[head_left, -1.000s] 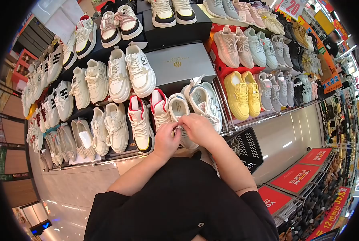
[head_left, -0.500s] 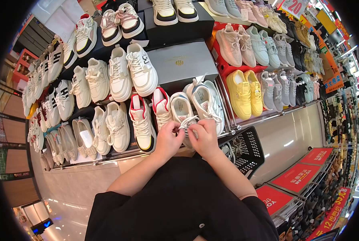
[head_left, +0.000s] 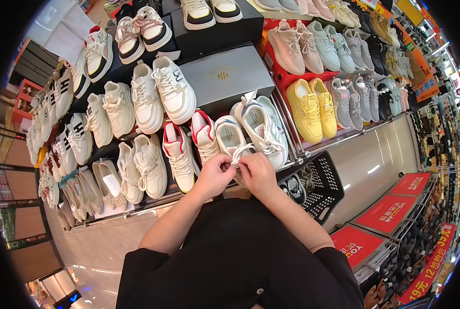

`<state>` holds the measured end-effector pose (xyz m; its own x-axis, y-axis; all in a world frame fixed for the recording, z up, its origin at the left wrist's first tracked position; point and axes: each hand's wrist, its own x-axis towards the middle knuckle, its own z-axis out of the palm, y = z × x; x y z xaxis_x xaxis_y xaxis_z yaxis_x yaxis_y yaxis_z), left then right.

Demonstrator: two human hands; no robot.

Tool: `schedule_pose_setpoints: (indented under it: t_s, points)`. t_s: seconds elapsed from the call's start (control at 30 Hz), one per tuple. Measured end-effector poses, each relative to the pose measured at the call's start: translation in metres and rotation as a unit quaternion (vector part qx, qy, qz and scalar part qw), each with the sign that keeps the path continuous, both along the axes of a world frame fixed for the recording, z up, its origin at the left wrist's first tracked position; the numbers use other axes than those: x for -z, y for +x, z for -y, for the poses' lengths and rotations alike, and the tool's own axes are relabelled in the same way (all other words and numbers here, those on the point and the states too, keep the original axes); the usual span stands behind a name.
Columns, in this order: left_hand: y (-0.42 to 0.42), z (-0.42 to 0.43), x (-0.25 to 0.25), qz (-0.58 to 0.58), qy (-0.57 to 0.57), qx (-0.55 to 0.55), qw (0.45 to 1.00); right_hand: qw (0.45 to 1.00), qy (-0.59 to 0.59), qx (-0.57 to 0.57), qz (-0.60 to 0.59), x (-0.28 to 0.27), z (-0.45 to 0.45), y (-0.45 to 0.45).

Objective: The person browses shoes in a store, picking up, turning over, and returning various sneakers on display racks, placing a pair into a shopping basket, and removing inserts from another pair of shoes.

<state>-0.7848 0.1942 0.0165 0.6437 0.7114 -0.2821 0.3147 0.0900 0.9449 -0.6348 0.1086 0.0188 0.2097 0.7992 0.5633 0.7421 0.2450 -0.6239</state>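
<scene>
At centre frame, on white shoe [head_left: 229, 133], pinching laces [head_left: 242, 150] between fingertips of left hand [head_left: 215, 176] and right hand [head_left: 259, 176]. Apparently part-looped, with no finished knot visible; just right, beside neighbouring shoe [head_left: 263, 135], seemingly laced; farther right, black basket [head_left: 326, 177].

Bright light, heavy fisheye edge distortion

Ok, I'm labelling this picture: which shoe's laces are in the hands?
The white shoe just right of the red-lined pair: left hand and right hand pinch its laces; no other shoe's laces are held.
</scene>
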Motion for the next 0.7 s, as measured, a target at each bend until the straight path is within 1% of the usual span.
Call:
schedule_pose_setpoints:
  t_s: [0.07, 0.17, 0.4, 0.47, 0.5, 0.53, 0.57, 0.6, 0.63, 0.67, 0.7]
  points:
    - [0.001, 0.001, 0.002, 0.035, -0.046, 0.004, 0.998, 1.000, 0.000, 0.002, -0.002, 0.000, 0.000, -0.001]
    - [0.002, 0.002, -0.002, 0.044, -0.067, -0.011, 0.997, 1.000, 0.006, -0.003, -0.009, 0.000, -0.001, 0.002]
    - [0.004, 0.003, -0.006, 0.041, -0.079, -0.015, 0.996, 1.000, -0.021, -0.011, 0.008, -0.004, 0.005, 0.003]
    - [0.004, 0.003, -0.004, 0.036, -0.054, -0.009, 0.998, 1.000, -0.025, -0.007, 0.011, -0.007, 0.004, 0.003]
    - [0.003, 0.004, -0.007, 0.036, -0.054, -0.008, 0.998, 0.999, -0.020, -0.007, 0.036, -0.007, 0.004, 0.004]
    - [0.003, 0.004, -0.014, 0.021, -0.021, 0.003, 1.000, 0.998, -0.015, -0.007, 0.062, -0.008, 0.003, 0.005]
    - [0.003, 0.004, -0.017, 0.007, 0.012, 0.013, 1.000, 0.998, -0.014, -0.005, 0.063, -0.007, 0.002, 0.006]
    - [0.003, 0.004, -0.014, 0.008, 0.014, 0.015, 1.000, 0.995, -0.018, 0.003, 0.100, -0.006, 0.003, 0.005]
    - [0.002, 0.002, -0.010, 0.004, 0.070, 0.029, 0.997, 0.990, -0.020, 0.013, 0.137, -0.005, 0.002, 0.006]
    - [0.002, 0.001, -0.007, -0.001, 0.126, 0.043, 0.991, 0.990, -0.018, 0.015, 0.139, -0.004, 0.002, 0.006]
    - [0.002, 0.001, -0.012, -0.010, 0.137, 0.051, 0.989, 0.989, -0.024, 0.023, 0.143, -0.003, 0.002, 0.004]
